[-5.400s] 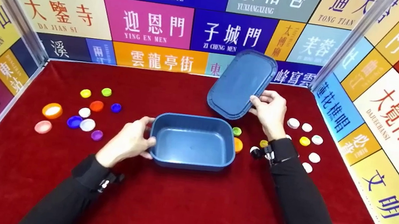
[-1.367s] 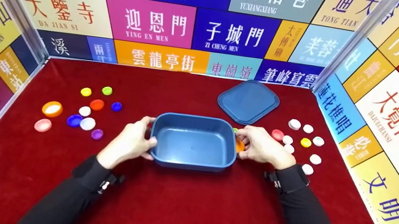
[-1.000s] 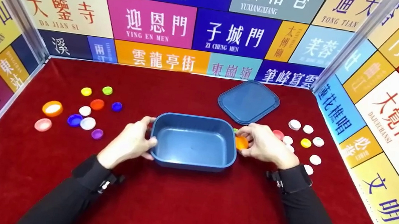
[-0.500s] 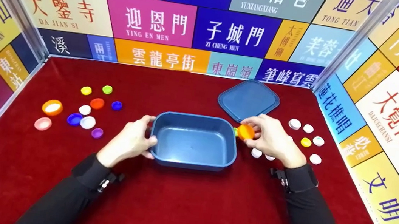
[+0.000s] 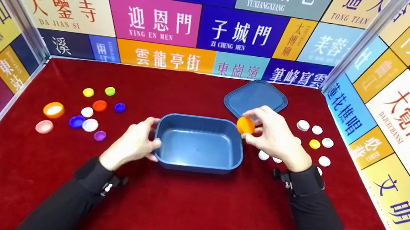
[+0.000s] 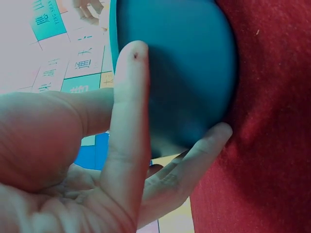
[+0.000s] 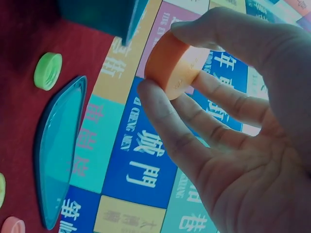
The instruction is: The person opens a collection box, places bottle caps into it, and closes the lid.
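Observation:
A blue rectangular plastic box (image 5: 197,165) stands uncovered on the red cloth, its inside bare. At its left end my left hand (image 5: 134,143) holds it, thumb and fingers against the outer wall; the left wrist view has the fingers on the box's wall (image 6: 189,73) close up. Between thumb and fingertips my right hand (image 5: 271,133) pinches an orange bottle cap (image 5: 245,126), raised beside the box's far right corner. The right wrist view shows this cap (image 7: 167,65) tilted, with the palm below it. Behind the right hand lies the blue lid (image 5: 256,96), partly covered by the fingers.
Several coloured bottle caps lie scattered at the left, among them a red one (image 5: 99,105) and a purple one (image 5: 100,135). Mostly white caps (image 5: 324,161) and a yellow cap (image 5: 315,144) lie at the right. A green cap (image 7: 47,71) sits near the box. Printed panels (image 5: 158,19) wall the cloth.
The right hand set the lid down at the back right, then took the orange cap from beside the box and raised it up and slightly left. The left hand stayed on the box.

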`<action>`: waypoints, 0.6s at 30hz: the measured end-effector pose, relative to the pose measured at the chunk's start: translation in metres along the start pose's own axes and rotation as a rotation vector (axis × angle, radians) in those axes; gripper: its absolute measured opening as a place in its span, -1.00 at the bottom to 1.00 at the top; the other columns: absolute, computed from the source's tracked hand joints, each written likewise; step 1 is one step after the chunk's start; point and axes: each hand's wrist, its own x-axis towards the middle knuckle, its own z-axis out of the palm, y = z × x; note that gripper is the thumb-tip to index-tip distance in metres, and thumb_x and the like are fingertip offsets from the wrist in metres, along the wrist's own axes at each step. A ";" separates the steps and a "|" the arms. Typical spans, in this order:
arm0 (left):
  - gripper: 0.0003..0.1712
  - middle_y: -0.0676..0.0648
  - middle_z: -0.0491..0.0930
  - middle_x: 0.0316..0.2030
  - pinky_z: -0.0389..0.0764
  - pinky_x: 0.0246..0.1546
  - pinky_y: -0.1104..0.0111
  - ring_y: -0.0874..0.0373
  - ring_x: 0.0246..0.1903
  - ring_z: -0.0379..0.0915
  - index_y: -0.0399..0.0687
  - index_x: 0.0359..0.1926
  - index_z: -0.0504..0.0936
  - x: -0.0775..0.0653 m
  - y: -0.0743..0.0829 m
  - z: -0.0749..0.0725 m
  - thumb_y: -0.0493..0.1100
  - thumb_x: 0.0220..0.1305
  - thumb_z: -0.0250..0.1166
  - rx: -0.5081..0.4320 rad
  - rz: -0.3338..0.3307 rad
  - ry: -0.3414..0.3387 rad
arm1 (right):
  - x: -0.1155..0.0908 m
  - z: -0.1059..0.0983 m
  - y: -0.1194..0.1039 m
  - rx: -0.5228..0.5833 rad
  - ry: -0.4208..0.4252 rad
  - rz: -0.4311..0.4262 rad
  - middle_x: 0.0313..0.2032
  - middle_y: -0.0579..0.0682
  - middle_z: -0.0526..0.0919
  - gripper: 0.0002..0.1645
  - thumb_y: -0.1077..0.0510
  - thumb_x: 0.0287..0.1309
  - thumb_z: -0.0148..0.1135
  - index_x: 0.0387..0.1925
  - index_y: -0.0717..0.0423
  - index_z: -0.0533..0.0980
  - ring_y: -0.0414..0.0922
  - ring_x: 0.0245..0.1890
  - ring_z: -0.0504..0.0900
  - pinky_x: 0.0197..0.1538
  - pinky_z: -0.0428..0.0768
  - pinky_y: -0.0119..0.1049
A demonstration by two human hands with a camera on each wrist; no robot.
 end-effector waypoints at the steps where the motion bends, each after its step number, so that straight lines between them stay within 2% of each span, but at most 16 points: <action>1: -0.20 -0.48 0.68 0.40 0.94 -0.34 0.28 -0.08 -0.23 0.95 -0.27 0.71 0.34 0.000 0.000 0.000 -0.35 0.59 0.41 0.000 -0.004 0.000 | 0.002 0.001 -0.002 -0.005 -0.006 -0.011 0.16 0.24 0.72 -0.39 0.24 0.29 0.69 0.32 0.22 0.69 0.15 0.10 0.90 0.14 0.98 0.10; 6: -0.22 -0.51 0.69 0.39 0.95 -0.34 0.25 -0.16 -0.18 0.96 -0.29 0.70 0.35 0.000 -0.002 0.000 -0.36 0.58 0.39 -0.014 -0.008 0.005 | 0.010 0.009 -0.013 -0.052 -0.039 -0.077 0.17 0.23 0.74 -0.38 0.23 0.30 0.69 0.34 0.24 0.68 0.14 0.11 0.88 0.10 0.99 0.04; 10: -0.21 -0.50 0.68 0.39 0.95 -0.33 0.26 -0.17 -0.16 0.96 -0.29 0.71 0.34 0.000 -0.002 0.000 -0.35 0.59 0.39 -0.012 -0.010 0.002 | 0.016 0.017 -0.021 -0.083 -0.071 -0.138 0.15 0.25 0.75 -0.40 0.22 0.30 0.68 0.32 0.24 0.70 0.18 0.08 0.86 0.11 0.97 0.07; 18: -0.20 -0.50 0.68 0.40 0.94 -0.34 0.27 -0.13 -0.19 0.96 -0.27 0.72 0.34 0.001 0.000 0.001 -0.35 0.59 0.40 -0.008 -0.005 -0.003 | 0.025 0.039 -0.030 -0.157 -0.218 -0.155 0.09 0.24 0.76 -0.44 0.22 0.31 0.69 0.29 0.21 0.72 0.18 0.06 0.76 0.20 0.89 0.10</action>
